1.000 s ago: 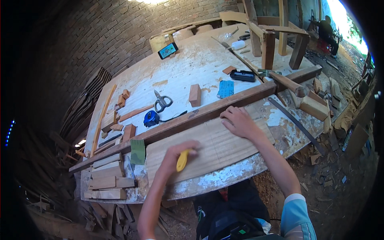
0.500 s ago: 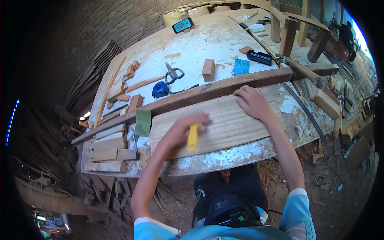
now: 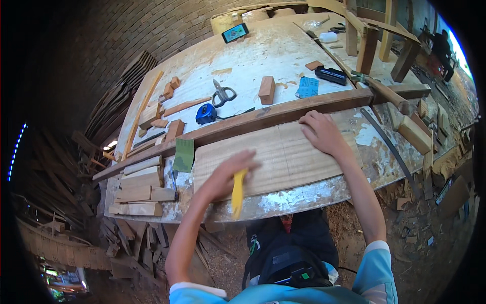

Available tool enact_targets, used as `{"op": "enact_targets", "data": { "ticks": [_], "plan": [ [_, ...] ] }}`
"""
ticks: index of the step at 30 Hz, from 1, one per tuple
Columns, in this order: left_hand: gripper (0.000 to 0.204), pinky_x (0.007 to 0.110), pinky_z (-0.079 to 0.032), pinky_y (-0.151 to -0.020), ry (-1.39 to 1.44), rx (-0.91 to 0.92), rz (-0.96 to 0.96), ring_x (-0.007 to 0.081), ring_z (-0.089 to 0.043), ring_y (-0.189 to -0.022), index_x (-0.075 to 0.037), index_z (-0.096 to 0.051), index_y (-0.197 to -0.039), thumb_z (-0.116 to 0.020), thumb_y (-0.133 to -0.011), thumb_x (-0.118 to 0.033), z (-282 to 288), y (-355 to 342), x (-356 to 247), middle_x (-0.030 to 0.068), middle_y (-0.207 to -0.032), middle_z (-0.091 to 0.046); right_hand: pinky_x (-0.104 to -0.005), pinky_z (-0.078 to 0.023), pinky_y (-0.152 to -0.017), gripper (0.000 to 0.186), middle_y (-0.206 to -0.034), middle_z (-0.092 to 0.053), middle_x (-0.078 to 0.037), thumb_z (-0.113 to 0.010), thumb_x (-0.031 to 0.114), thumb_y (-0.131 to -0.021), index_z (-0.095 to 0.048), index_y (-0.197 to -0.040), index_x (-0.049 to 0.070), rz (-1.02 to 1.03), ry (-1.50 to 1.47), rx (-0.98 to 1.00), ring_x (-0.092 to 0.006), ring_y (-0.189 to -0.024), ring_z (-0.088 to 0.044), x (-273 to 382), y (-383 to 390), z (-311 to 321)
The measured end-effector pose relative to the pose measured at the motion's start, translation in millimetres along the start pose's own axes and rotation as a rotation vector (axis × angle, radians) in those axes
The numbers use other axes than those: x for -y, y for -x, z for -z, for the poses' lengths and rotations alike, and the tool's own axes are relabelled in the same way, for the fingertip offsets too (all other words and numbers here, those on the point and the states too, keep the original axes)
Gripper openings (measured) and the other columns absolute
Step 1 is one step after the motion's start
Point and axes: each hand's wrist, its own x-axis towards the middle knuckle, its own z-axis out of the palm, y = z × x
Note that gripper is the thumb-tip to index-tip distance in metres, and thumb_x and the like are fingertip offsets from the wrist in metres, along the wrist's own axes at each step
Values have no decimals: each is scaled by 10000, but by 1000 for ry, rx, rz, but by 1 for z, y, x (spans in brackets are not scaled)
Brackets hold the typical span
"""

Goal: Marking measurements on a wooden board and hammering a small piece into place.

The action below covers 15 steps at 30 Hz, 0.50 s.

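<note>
A flat light-wood board (image 3: 271, 164) lies on the bench against a long dark wooden beam (image 3: 283, 108). A thin line crosses the board near its middle. My left hand (image 3: 225, 177), smeared by motion, is closed on a slim yellow tool (image 3: 237, 195) over the board's left part. The tool's lower end hangs past the board's near edge, and its kind is not clear. My right hand (image 3: 325, 134) rests on the board's far right part, palm down with fingers stretched toward the beam. A green sandpaper piece (image 3: 184, 155) touches the beam at the board's left end.
Beyond the beam lie a blue tape measure (image 3: 206, 114), scissors (image 3: 220, 96), a wooden block (image 3: 267, 91), blue sandpaper (image 3: 307, 87) and a phone (image 3: 235, 33). Wood offcuts (image 3: 136, 194) are stacked at left. A hammer (image 3: 387, 92) and a curved dark strip (image 3: 390, 144) lie at right.
My left hand has moved slightly left and nearer to me, with the yellow tool's lower end swinging toward the bench's near edge. My right hand stays on the board.
</note>
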Motion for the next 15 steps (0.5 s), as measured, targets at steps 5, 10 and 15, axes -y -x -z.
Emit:
{"op": "enact_targets", "data": {
  "ticks": [5,10,15],
  "plan": [
    [278,370,-406,-981,503,302,161,258,-555,-1140,-51,-641,-1123,-552,-904,-196,36,95,-24,129,-1194,-614,-394,-391,-858,171,-917,-564,-89,-552,179,-836,-597,-958,68,-3,60,25,-274,-921,-544,8,-11,-5],
    [273,331,-412,-952,66,-490,223,217,-576,-1078,-41,-610,-1141,-558,-893,-143,51,24,15,122,-1080,-645,-408,-393,-835,172,-914,-565,-96,-560,176,-815,-597,-951,77,-10,28,33,-285,-914,-548,9,-10,4],
    [257,413,-249,-1099,179,-289,157,343,-545,-1084,17,-581,-1087,-558,-850,-81,-16,-8,2,128,-1032,-629,-429,-465,-757,163,-871,-584,-143,-578,146,-787,-615,-895,30,54,-3,-63,-325,-871,-572,-19,2,-5]
  ]
}}
